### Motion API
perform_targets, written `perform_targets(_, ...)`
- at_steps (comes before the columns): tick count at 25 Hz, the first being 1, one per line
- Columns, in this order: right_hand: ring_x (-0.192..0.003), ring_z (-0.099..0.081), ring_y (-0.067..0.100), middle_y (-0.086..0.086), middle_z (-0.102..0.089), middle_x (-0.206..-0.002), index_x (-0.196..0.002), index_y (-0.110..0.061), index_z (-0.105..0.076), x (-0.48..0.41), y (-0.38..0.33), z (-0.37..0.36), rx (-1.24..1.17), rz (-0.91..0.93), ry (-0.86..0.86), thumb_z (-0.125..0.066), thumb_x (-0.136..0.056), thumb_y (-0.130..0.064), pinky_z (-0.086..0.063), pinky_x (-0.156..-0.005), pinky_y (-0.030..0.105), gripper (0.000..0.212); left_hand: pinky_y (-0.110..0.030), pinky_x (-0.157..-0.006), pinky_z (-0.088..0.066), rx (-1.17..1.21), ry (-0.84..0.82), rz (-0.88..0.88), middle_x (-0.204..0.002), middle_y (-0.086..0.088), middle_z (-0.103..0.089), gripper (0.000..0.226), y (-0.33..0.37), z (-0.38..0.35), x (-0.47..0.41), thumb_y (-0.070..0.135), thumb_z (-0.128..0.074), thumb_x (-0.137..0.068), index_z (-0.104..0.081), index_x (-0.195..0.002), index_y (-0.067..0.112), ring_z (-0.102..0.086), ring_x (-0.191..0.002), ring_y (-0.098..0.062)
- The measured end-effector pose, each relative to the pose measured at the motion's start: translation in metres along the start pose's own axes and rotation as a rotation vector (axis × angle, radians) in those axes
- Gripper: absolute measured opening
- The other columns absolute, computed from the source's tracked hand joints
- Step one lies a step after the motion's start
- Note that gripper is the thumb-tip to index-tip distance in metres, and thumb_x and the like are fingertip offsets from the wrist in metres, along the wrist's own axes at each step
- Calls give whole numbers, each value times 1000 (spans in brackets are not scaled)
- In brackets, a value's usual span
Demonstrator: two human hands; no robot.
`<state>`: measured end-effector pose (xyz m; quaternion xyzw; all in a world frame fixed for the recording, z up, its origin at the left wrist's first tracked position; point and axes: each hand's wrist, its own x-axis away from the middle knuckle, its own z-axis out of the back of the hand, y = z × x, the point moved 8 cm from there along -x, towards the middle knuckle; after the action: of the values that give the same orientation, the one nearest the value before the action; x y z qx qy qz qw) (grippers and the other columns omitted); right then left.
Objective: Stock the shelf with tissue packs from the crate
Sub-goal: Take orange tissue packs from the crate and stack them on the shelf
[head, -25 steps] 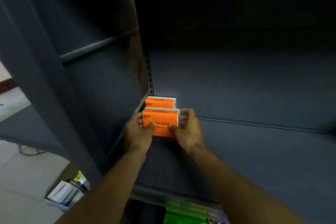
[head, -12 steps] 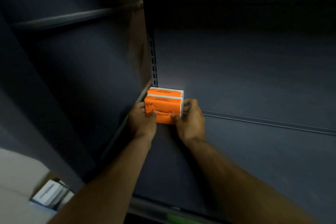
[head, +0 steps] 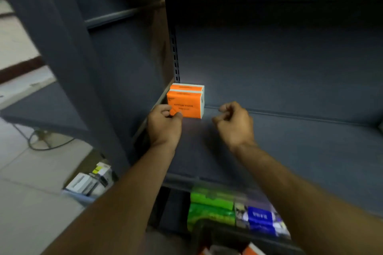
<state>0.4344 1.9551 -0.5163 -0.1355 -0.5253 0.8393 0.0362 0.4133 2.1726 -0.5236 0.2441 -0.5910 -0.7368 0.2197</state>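
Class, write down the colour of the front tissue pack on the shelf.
The front tissue pack is orange with dark lettering; best in the head view.

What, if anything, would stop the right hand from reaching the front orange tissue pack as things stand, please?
Probably nothing, so yes: the right hand hovers beside the front orange tissue pack, only bare shelf lies between them, and the left hand holds just its lower left corner.
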Motion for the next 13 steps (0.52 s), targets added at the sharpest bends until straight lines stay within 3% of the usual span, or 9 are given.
perform_targets(3, -63, -57, 17, -8, -59, -61, -73, -17, -62, 56, -13, 46, 82, 107, -2, -65, -74, -7, -44, -66, 27, 10, -32, -75, -54, -48, -111, -32, -75, 1, -67, 16, 1, 16, 60, 21, -78, -79, -62, -77, 26, -65, -72, -19)
perform_targets(8, -69, -60, 13, -3, -67, -70, -77, -16, -66, 154, 8, 113, 181, 37, -93, -67, -77, -9, -47, -75, 26, 7, -16, -57, -45, -56, -315, -19, -69, 1, -62, 14, 2, 39, 179, 11, -77, -81, -65, -88, 15, -56, -61, -7)
perform_targets(10, -71, -60, 11, -4, -69, -72, -81, -16, -68, 190, 31, 128, 211, -49, -182, -71, -79, -14, -46, -73, 23, 4, -14, -60, -48, -107, -441, 31, -75, 3, -66, 17, -6, 41, 218, 14, -80, -79, -65, -88, 18, -62, -69, -9)
perform_targets(13, -75, -63, 13, -4, -71, -77, -81, -20, -68, 237, 64, 138, 225, -145, -279, -75, -78, -23, -49, -73, 26, 9, -26, -79, -54, -274, -578, 34, -85, 6, -71, 21, -21, 47, 263, 23, -83, -75, -67, -89, 25, -67, -84, -12)
